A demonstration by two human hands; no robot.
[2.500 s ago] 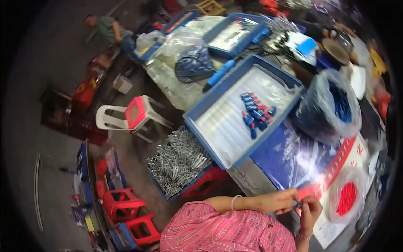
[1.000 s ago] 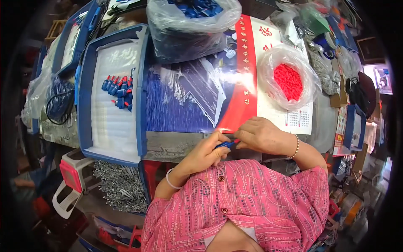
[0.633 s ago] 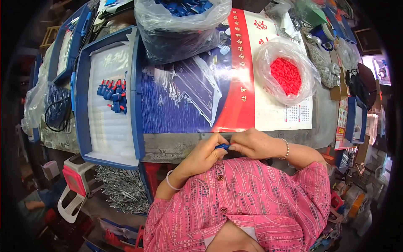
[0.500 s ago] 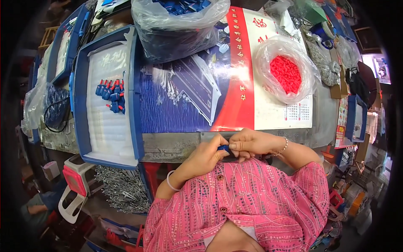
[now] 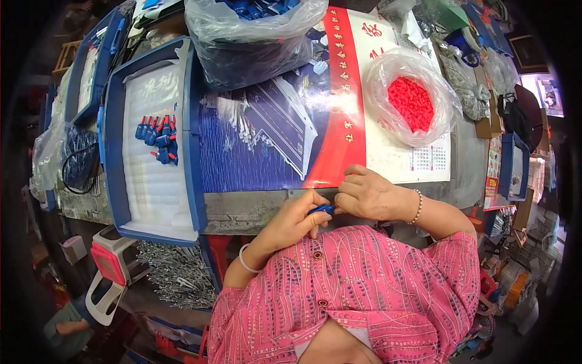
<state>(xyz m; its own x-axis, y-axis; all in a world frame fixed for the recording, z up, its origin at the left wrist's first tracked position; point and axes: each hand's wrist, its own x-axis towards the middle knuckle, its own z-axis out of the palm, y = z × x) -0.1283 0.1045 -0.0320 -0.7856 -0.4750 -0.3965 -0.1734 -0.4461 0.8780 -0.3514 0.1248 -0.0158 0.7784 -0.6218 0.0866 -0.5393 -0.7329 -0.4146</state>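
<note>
Close in front of my chest, my left hand [image 5: 296, 218] pinches a small blue plastic part [image 5: 321, 209] between thumb and fingers. My right hand [image 5: 371, 195] is closed at the end of that part, its fingertips drawn together. A speck of red shows between the two hands; what the right fingers grip is too small to make out. To the left, several blue pieces with red tips [image 5: 162, 141] lie in a blue tray [image 5: 195, 145] lined with white sheet. An open clear bag of small red caps [image 5: 410, 104] stands on the right.
A large plastic bag [image 5: 251, 57] of blue parts stands at the back. A printed poster [image 5: 260, 164] covers the table [image 5: 248, 212]. Many metal rods [image 5: 176, 276] are heaped below the tray, beside a red and white stool [image 5: 109, 264]. At lower left, part of another person [image 5: 68, 327] shows.
My right hand has moved slightly up and right, its fingers lifting. More of the blue part shows in my left hand, which has turned a little.
</note>
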